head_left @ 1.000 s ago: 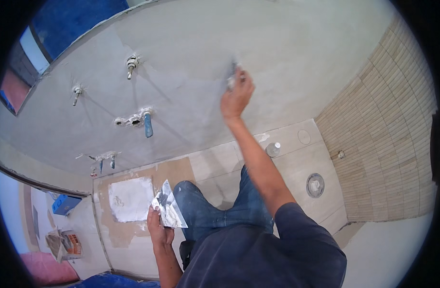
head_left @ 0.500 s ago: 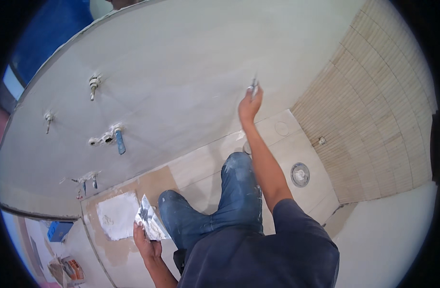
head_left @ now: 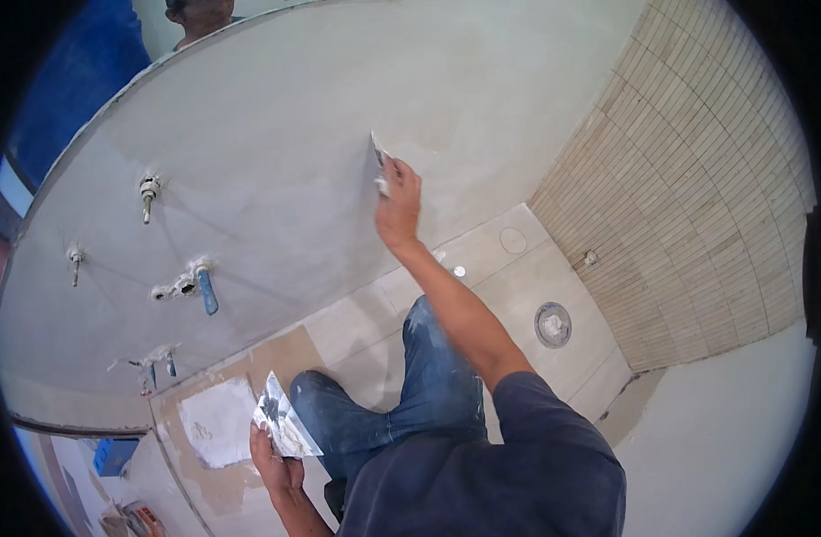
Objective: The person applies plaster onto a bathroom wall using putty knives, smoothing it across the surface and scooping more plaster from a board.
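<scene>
My right hand [head_left: 399, 210] is closed round a putty knife [head_left: 378, 152], its thin blade at the smooth grey-white wall [head_left: 267, 134]. White filler shows on the knife near my fingers. Low beside my left knee, my left hand [head_left: 274, 464] grips a wide putty knife [head_left: 272, 403] with a shiny, roughly triangular blade. Whitish paste lies on that blade; its handle is hidden in my hand.
Pipe stubs [head_left: 148, 192] and a blue-handled fitting [head_left: 208, 291] stick out of the wall. A round drain [head_left: 553, 325] sits in the floor. Ribbed beige tile [head_left: 688, 170] covers the right wall. A white sheet [head_left: 218, 416] lies at left. A person [head_left: 198, 16] shows beyond the wall's upper edge.
My right hand has swept left along the wall with its putty knife. The left hand stays low, its blade tilted slightly differently. The view has shifted a little, and more of the person beyond shows.
</scene>
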Tool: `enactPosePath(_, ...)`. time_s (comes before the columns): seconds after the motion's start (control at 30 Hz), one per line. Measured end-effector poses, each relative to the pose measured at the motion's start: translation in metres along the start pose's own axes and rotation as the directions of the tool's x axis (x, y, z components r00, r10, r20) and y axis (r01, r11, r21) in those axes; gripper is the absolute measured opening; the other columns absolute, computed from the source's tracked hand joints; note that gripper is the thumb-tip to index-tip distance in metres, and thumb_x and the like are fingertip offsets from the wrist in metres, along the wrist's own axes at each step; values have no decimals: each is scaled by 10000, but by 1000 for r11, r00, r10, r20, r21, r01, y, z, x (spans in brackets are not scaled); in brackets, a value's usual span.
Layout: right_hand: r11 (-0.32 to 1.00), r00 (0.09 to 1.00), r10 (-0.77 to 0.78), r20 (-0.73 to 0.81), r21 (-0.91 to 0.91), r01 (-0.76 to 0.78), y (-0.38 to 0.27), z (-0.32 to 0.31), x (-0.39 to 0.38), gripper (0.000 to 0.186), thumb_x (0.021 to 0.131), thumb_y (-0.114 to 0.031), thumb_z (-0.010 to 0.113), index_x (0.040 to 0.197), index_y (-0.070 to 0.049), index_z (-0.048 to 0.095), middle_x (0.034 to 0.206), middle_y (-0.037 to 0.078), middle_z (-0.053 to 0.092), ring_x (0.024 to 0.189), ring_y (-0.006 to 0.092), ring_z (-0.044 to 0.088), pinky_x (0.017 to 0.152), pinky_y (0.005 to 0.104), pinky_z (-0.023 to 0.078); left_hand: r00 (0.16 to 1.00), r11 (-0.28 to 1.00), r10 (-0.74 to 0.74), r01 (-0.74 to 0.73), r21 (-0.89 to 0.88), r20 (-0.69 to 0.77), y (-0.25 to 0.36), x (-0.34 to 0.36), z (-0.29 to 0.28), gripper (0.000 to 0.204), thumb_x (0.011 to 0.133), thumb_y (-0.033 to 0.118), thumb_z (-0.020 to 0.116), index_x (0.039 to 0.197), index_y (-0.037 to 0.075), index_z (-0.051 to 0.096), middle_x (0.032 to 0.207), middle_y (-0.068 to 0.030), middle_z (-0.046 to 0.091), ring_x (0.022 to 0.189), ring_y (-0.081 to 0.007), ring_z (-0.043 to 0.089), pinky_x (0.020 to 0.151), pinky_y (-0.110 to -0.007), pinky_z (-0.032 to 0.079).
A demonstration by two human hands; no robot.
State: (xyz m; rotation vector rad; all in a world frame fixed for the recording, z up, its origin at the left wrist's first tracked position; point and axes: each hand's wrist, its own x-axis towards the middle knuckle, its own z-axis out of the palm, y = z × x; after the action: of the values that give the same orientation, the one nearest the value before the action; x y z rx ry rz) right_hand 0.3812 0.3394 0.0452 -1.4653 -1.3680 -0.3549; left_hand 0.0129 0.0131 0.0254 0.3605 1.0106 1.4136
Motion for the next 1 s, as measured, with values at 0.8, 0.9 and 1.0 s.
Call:
enactPosePath(0.8, 930, 926, 325, -195, 242, -275, 58, -50, 49, 436, 1009, -74, 617, 1436, 6, 583, 1377, 198, 583, 1268, 387, 565, 1097, 471, 435, 999, 1000, 5, -6, 22, 33, -2, 7, 20, 391, 1068, 170, 503, 1425, 16, 540, 1279, -125, 690, 1127, -240, 714, 968, -397, 597)
enactPosePath(0.9, 854, 855, 472, -213, 349, -385, 59, -47, 102, 427, 1028, -101, 608, 1437, 18, 578, 1386, 201, 572, 1270, 386, 559, 1092, 470, 436, 999, 1000, -26, 27, 11, -27, -4, 7, 12, 394, 1066, 168, 505, 1425, 10, 541, 1281, -126, 689, 1135, -245, 710, 988, -405, 588)
enactPosePath(1.0, 848, 821, 500, -275, 349, -400, 14, -24, 115, 438, 1030, -126, 607, 1443, 15, 570, 1410, 195, 550, 1283, 398, 529, 1081, 482, 432, 1000, 999, -9, 8, 39, 16, -6, 9, 11, 413, 1070, 193, 500, 1436, 7, 545, 1301, -116, 690, 1155, -238, 706, 1011, -381, 566)
